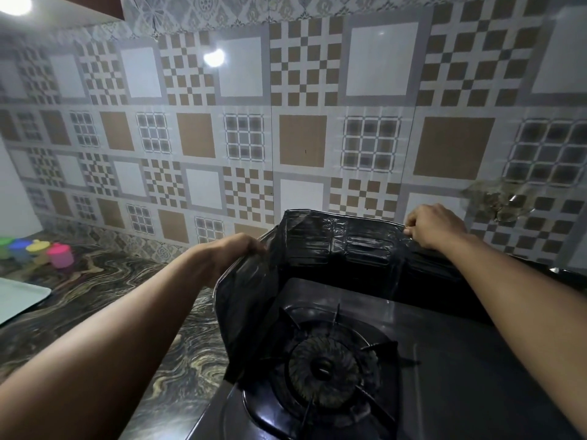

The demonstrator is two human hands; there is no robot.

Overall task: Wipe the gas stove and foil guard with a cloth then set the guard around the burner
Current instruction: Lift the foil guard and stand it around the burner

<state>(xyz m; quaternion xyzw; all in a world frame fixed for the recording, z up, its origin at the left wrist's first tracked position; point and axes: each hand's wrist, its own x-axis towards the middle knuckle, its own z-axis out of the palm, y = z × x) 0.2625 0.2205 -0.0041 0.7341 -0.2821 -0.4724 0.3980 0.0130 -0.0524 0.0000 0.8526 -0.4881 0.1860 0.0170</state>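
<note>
Foil guard (317,246) standing bent round far and left sides of burner (324,369), looking thin, light, crease-prone (embossed ribs, glossy dark face). Left hand (235,252) gripping left panel's top edge, fingers curling over it; right hand (435,225) pinching far panel's rim. Best holding top edges, gently. Gas stove (460,360) top smooth, possibly glass.

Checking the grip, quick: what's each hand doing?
Left hand: grips the dark crinkled foil guard at its left fold.
Right hand: pinches its top edge.
</note>
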